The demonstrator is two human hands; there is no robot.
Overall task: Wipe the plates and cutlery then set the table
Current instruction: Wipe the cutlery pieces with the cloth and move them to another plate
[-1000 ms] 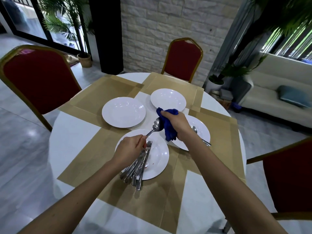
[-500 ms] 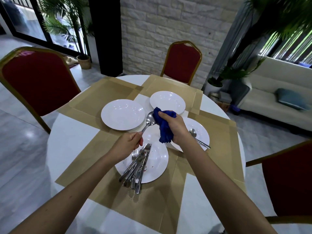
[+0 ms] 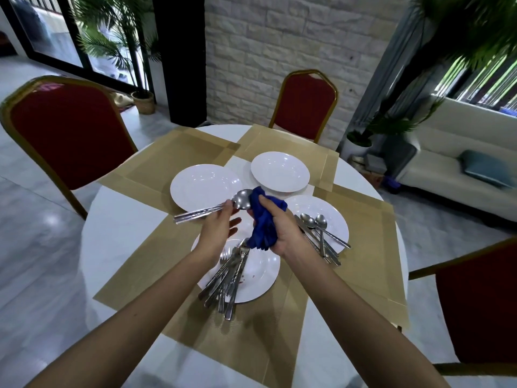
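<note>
Spoon (image 3: 223,207) at blue cloth (image 3: 264,222); 4 white plates, 2 loaded.
Spoon lies level in left hand (image 3: 221,231), handle to the left, bowl touching the bunched cloth gripped by right hand (image 3: 282,228). Near plate (image 3: 263,278): heap of cutlery (image 3: 226,275), handles over front rim, reddish specks. Right plate (image 3: 335,219): several spoons (image 3: 321,221). Left plate (image 3: 195,189) & far plate (image 3: 279,170) glossy.

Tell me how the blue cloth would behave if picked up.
Probably floppy: the blue cloth bunches and droops below the right hand. Likely light: one hand's grip carries it whole. Probably not slippery, since it looks like soft fabric.
</note>
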